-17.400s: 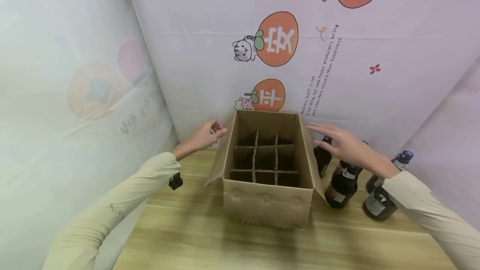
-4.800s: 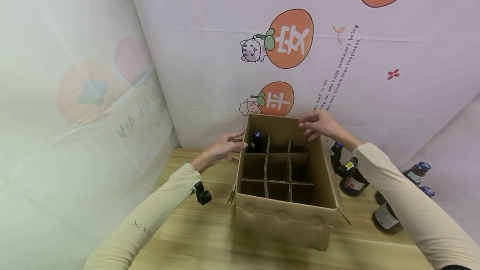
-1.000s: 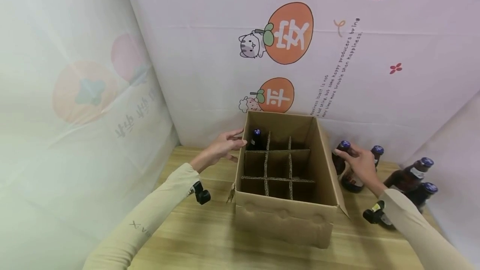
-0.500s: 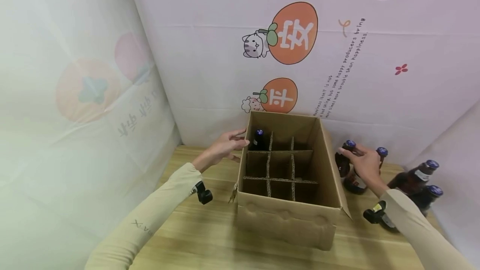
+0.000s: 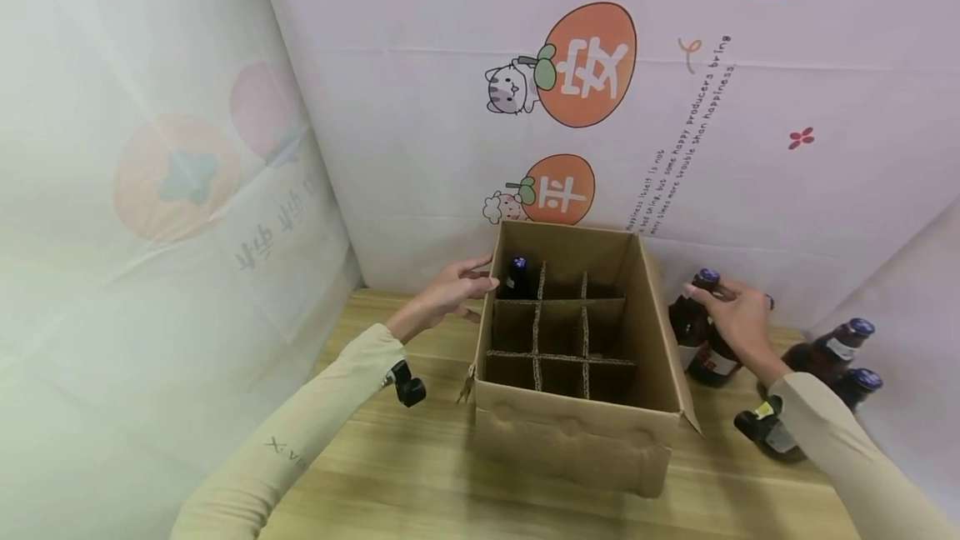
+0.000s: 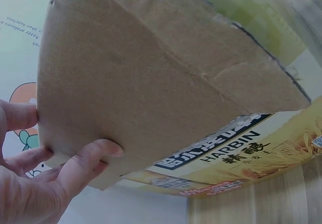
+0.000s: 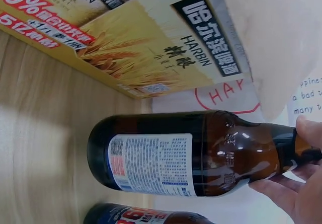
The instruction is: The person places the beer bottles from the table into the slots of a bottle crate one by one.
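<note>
Cardboard box (image 5: 570, 448), open at the top, stands mid-scene before a pale far sheet (image 5: 420, 107) printed with orange fruit, cartoon animals and lettering; a whitish left sheet (image 5: 67, 315) hangs to one side. Beneath the box is a worktop (image 5: 360, 473) with yellowish wood grain. The box's near side is plain, dented brown board; the wrist views show yellow printing, with wheat ears and the word HARBIN, on its outer sides. Inside, cardboard dividers (image 5: 561, 319) form nine compartments, three by three. A person's light left sleeve (image 5: 292, 415) and right sleeve (image 5: 847, 457) reach in from the near corners.

Five bottles are visible. One dark bottle (image 5: 517, 283) sits in the box's far-left compartment. To the right of the box are the held bottle (image 7: 151, 153), roughly upright and near the box's right side; a bottle with a blue and red label (image 7: 126, 215) close by it; and two upright bottles (image 5: 840, 348) farther right. Whether the held bottle's base touches the worktop cannot be told.

The left hand (image 5: 446, 294) rests against the box's left side towards the far end, its fingers spread apart. The right hand (image 5: 742, 323) has its fingers and thumb closed around the held bottle's neck, below a blue cap (image 5: 707, 275).
</note>
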Demonstrator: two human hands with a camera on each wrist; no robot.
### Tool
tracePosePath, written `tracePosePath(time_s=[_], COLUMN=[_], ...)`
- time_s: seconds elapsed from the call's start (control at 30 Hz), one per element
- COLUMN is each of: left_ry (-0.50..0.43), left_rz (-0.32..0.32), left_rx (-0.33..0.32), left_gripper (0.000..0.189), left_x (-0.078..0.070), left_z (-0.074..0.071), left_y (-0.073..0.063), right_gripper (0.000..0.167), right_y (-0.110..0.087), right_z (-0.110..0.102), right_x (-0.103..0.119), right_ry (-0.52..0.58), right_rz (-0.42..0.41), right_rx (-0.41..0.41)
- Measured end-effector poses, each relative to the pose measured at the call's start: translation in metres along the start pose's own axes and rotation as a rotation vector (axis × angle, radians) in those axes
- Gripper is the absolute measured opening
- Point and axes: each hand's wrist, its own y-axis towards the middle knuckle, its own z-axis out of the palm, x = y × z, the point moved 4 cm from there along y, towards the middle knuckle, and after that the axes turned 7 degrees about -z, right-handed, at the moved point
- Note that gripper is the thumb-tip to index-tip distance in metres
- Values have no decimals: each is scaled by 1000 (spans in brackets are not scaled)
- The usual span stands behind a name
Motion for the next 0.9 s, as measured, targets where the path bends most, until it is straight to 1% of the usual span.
tracePosePath(time_s=[0.17,0.27,0.37,0.53,0.73,0.83,0.9], left_ry=[-2,-6,-11,-6,-1,-2,0], left_rz=[1,-1,-3,-4,-10,-9,-6], left_rx=[-1,2,0,-5,-13,-14,-13], left_gripper=[73,73,74,73,73,73,73], left_x=[-1,0,-1,-2,0,0,-1], left_z=[1,1,1,2,2,2,2], left_y=[0,0,-1,-2,-1,-1,-2], right_gripper=[40,43,46,47,52,52,49], right_y=[0,0,0,1,3,5,7], right_z=[-6,-12,-18,-27,-38,-44,-47], right_x=[2,3,7,16,27,33,37], right_ry=[107,139,130,125,98,104,120], right_rz=[19,40,45,51,115,107,91], right_rx=[4,7,18,6,-28,-52,-69])
